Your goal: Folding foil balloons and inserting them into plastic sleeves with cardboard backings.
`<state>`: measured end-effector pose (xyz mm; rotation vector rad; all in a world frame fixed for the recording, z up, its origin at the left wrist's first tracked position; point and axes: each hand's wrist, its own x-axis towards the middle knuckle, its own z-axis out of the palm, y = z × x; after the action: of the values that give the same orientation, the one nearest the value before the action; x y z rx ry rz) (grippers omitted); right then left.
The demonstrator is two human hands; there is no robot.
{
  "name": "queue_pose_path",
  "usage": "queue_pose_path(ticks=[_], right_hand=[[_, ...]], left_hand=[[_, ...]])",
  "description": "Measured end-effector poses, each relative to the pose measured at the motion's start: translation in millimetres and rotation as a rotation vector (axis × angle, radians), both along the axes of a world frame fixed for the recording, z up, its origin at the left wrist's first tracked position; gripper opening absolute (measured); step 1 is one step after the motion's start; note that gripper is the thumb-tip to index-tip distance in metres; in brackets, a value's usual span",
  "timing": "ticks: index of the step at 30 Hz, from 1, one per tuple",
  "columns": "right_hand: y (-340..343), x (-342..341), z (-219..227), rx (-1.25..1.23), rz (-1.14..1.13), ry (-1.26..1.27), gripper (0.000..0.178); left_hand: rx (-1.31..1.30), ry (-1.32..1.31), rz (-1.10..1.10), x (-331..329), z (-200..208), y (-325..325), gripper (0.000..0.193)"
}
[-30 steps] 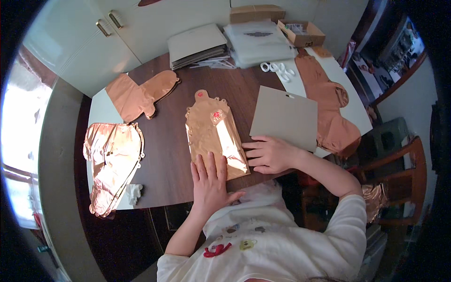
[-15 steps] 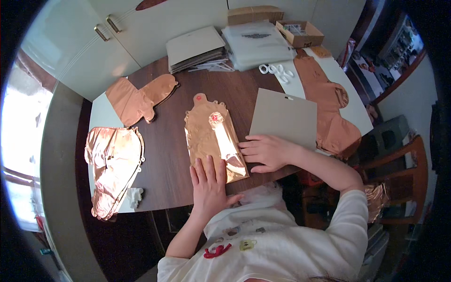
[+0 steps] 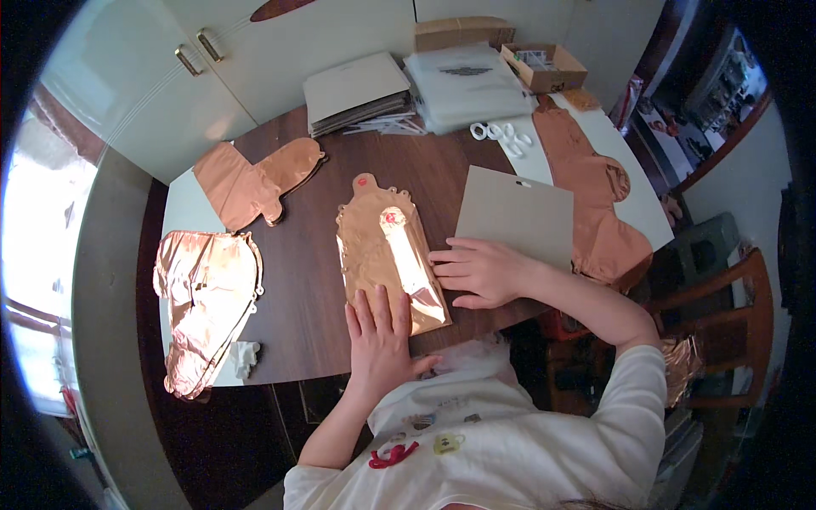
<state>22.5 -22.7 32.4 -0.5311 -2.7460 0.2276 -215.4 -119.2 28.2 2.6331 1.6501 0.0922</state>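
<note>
A folded rose-gold foil balloon (image 3: 367, 229) lies flat in the middle of the table, its narrow tab pointing away from me. Two small red marks show on it. My left hand (image 3: 378, 336) rests on its near left part with the fingers stretched out. My right hand (image 3: 484, 274) lies along its right edge, fingers extended and fingertips at the foil. Just beyond that hand sits a grey cardboard sheet (image 3: 514, 212) with a small hanging slot.
More flat foil balloons lie at the far left (image 3: 255, 183), near left (image 3: 204, 285) and right (image 3: 595, 195). Along the back are stacked cards (image 3: 357, 89), clear plastic bags (image 3: 467, 81), white rings (image 3: 501, 134) and a small open box (image 3: 548, 72). A wooden chair (image 3: 748, 297) stands at right.
The whole view has shifted very slightly. Both hands stay at nearly the same places on the foil balloon, and nothing is taken up or let go.
</note>
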Motion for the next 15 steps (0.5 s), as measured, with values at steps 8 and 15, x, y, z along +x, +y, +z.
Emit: queue_pose_path(ticks=[8, 15], right_hand=[[2.9, 3.9, -5.8, 0.037, -0.062, -0.012, 0.039], [7.8, -10.0, 0.7, 0.04, -0.065, 0.03, 0.036]], left_hand=[[-0.03, -0.008, 0.005, -0.4, 1.5, 0.5, 0.104], [-0.052, 0.016, 0.004, -0.1, 3.4, 0.8, 0.112]])
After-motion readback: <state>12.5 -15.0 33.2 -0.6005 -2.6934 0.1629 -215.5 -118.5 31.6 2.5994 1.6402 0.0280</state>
